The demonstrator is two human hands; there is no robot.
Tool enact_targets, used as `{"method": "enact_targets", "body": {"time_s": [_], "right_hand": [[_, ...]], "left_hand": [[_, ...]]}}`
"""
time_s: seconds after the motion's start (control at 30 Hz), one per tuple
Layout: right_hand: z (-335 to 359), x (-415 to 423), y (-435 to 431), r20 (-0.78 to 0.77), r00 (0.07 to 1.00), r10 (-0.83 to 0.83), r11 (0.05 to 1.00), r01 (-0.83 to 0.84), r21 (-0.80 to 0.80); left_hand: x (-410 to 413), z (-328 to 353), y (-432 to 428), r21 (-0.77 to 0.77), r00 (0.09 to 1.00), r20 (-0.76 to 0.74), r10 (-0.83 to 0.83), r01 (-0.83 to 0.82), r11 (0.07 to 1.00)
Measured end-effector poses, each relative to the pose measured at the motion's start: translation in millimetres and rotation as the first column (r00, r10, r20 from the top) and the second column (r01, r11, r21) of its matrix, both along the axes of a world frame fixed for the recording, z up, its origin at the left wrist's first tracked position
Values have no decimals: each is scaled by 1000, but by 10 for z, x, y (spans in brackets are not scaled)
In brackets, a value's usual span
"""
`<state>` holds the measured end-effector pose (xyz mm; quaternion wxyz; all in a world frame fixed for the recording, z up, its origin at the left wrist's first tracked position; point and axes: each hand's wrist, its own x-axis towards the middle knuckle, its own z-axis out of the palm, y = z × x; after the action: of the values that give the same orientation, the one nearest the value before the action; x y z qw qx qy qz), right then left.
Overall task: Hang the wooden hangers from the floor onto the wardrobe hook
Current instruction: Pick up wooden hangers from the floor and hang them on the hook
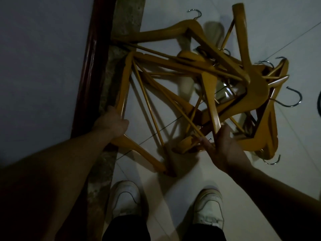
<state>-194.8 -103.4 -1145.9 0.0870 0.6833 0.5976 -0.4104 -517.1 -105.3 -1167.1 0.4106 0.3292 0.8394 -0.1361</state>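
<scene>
Head view: looking straight down at a tangled heap of wooden hangers (199, 80) on the tiled floor (173, 180), between wall edge and shoes.
Left hand (112, 124): fingers curled closed around a hanger (122, 94) at the heap's left edge, probably to pull it free.
Right hand (224, 150): fingers spread open, touching hanger ends, gripping nothing clearly; likely steadying the heap.
Wardrobe hook: not in view.

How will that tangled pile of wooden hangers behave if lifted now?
The hanger pile is likely stiff but interlocked: bars cross and metal hooks jut out, so neighbours may snag and drag along. Glossy wood could slip in the left hand or right hand.
</scene>
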Motion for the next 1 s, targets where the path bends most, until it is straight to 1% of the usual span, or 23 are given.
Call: {"method": "enact_targets", "body": {"time_s": [0.07,0.17,0.27,0.33,0.4,0.5,0.57,0.63,0.7,0.8,0.87,0.93,0.97,1.0], "right_hand": [[93,-26,-12,21,1000,23,998,-24,58],[292,-71,-20,55,998,41,996,-45,73],[545,-99,-29,15,998,64,987,-66,145],[756,-122,-39,6,999,37,993,-37,108],[942,-118,-77,17,999,47,995,-48,86],[1275,-105,-124,44,999,5,1000,-5,-5],[1527,-76,-142,43,998,-40,997,43,-69],[1842,-54,-123,29,992,-123,980,126,-156],[2150,-34,-130,17,991,-133,967,133,-218],[2581,54,-74,24,988,-154,963,156,-222],[2982,86,47,-7,982,-189,946,180,-271],[3370,142,197,-22,970,-243,929,226,-294],[3530,167,258,-38,973,-229,939,210,-273],[3679,178,320,-24,984,-176,958,166,-234]], "left_hand": [[-4,186,41,25,1000,23,17,-17,1000],[-11,511,109,56,998,68,9,-13,998],[25,881,144,80,993,113,32,-41,996],[75,1162,149,66,995,98,35,-42,997],[143,1453,151,45,998,58,30,-33,998],[257,1891,87,13,999,8,46,-46,999],[334,2189,-6,-16,997,11,74,-74,997],[383,2467,-108,-32,992,49,114,-113,993],[411,2738,-176,-33,981,109,157,-155,987],[475,3134,-182,-6,970,178,167,-169,986],[546,3437,-94,21,971,195,135,-142,990],[631,3775,57,60,961,240,138,-156,986],[672,3937,146,70,952,267,149,-173,982],[710,4104,235,74,943,292,162,-191,979]]}}
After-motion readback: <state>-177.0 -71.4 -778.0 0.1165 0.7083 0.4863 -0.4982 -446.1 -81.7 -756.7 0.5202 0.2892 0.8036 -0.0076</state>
